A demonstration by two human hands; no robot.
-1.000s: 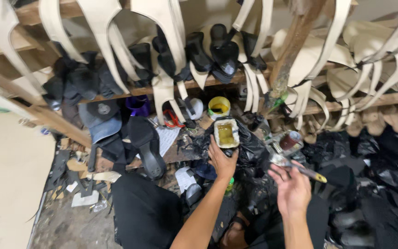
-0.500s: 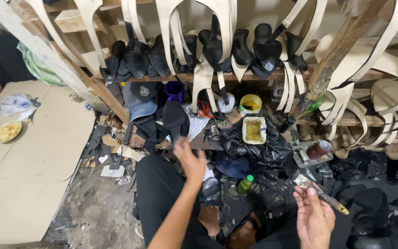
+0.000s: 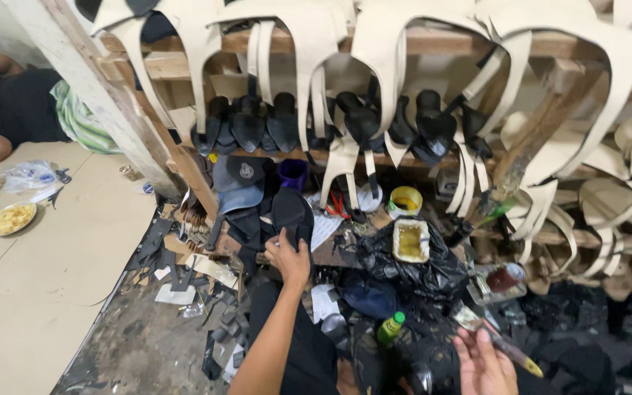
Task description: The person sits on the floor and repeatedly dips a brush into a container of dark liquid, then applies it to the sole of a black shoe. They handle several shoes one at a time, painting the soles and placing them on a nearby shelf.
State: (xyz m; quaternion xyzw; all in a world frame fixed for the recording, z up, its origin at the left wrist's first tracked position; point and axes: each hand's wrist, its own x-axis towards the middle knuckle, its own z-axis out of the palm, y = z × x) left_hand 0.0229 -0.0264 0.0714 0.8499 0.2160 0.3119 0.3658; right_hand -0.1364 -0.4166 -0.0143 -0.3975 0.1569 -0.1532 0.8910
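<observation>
The right hand (image 3: 486, 364) is cut off by the lower edge; its fingers close around a brush (image 3: 502, 342) with a yellow-tipped handle, the bristle end smeared and hard to make out. The left hand (image 3: 289, 257) reaches forward, fingers curled onto a black shoe sole (image 3: 292, 213): flat, dark, oval, lying just beyond the fingertips among black scraps. To the right of that hand sits a glue tray (image 3: 410, 241) on black plastic, with a green-capped bottle (image 3: 390, 328) between the two hands.
</observation>
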